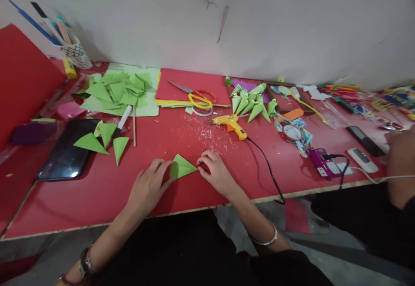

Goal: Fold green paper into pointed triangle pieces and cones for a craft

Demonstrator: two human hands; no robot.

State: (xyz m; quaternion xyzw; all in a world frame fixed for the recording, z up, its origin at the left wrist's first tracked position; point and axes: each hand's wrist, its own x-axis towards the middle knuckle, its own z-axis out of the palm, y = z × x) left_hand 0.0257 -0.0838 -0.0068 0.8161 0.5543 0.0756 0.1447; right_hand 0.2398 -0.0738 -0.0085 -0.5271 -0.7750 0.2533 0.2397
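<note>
A green paper piece [182, 166], roughly triangular with a crease, is between my two hands above the red table near its front edge. My left hand [151, 182] pinches its wide left side between thumb and fingers. At its pointed right tip, my right hand [215, 171] has thumb and fingertips closed on the paper. Green cut pieces [118, 89] are heaped on light green sheets at the back left. Three folded green shapes [106, 135] lie left of my left hand, partly over a black phone [69, 152]. Several green paper cones [254, 103] are grouped at the back.
A yellow glue gun [231, 125] with a black cord lies beyond my right hand, near paper scraps. Scissors [194, 96] rest on red sheets [181, 78]. A pen cup [76, 52] stands back left. At right are a purple adapter [319, 163] and another person's arm [400, 169].
</note>
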